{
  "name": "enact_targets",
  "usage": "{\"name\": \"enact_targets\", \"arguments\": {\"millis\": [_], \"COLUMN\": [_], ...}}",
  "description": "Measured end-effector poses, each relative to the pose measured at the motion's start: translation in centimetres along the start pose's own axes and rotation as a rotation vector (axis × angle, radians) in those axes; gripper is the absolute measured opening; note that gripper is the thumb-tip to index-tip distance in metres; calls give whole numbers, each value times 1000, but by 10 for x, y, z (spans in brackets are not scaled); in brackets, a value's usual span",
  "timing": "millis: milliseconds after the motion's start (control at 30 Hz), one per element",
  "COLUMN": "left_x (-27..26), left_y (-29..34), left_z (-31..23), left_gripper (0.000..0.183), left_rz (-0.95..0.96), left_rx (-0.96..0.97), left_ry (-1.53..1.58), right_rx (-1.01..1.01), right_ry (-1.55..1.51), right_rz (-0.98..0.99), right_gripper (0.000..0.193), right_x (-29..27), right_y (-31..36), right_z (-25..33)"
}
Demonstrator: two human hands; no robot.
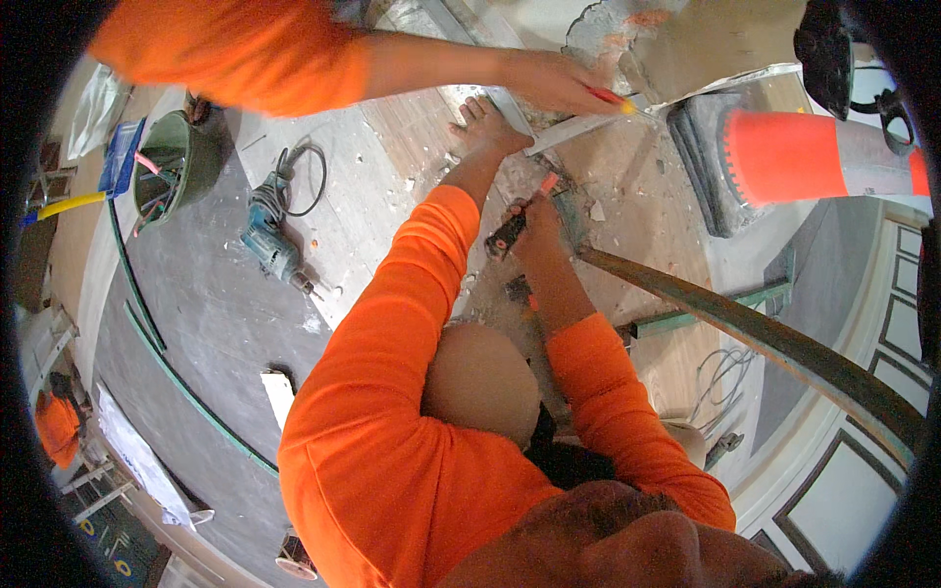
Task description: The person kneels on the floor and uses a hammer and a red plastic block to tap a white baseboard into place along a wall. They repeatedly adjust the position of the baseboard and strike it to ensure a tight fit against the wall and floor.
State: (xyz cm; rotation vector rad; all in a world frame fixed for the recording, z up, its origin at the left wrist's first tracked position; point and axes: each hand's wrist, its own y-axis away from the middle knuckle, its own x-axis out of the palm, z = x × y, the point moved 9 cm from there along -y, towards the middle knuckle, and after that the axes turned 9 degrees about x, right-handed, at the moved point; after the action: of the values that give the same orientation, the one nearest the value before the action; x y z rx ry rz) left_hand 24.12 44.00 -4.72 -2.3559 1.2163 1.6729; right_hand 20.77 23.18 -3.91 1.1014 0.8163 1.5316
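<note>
Your left hand: your left hand lies flat on the rubble-strewn floor, fingers spread and released, gripping nothing. It sits just beside the near end of a white strip.
Your right hand: your right hand is clenched around a black hand tool with a red tip. The red end points up toward the white strip, and the black end sticks out on the left of your fist.
Where the tool is: low over the broken plaster, between your two forearms and near your left wrist. I cannot tell whether its tip touches the floor.
Other person: a co-worker's arm in an orange sleeve reaches in from the upper left. The co-worker's hand holds a red and yellow handled tool at the far end of the white strip.
Around you: a blue power drill lies on the floor to your left with its cord looped behind it. A green bucket stands farther left.
On the right: a dark curved rail sweeps past your right forearm toward the lower right.
</note>
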Motion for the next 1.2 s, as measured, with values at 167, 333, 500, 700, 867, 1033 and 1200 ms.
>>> {"name": "enact_targets", "arguments": {"millis": [167,333,500,700,867,1033,1200], "left_x": [-5,-8,0,2,-2,-4,-2], "left_y": [3,6,-4,-4,0,0,4], "left_z": [-6,-7,-4,-5,-9,-2,-14], "left_gripper": [138,136,135,133,132,133,132], "left_rz": [13,14,27,35,23,12,23], "left_rx": [-3,-8,-17,-22,-7,-22,33], "left_ry": [27,47,29,25,20,15,16], "right_rx": [-33,-1,40,-1,68,-31,-165], "right_ry": [-99,-142,23,32,65,-63,-217], "right_rz": [42,17,-16,50,71,37,28], "right_gripper": [20,25,26,28,26,26,23], "right_x": [-6,-14,-18,-12,-28,-31,-37], "right_y": [-8,-20,-6,-19,-19,-11,-67], "right_z": [1,6,7,15,13,28,84]}}
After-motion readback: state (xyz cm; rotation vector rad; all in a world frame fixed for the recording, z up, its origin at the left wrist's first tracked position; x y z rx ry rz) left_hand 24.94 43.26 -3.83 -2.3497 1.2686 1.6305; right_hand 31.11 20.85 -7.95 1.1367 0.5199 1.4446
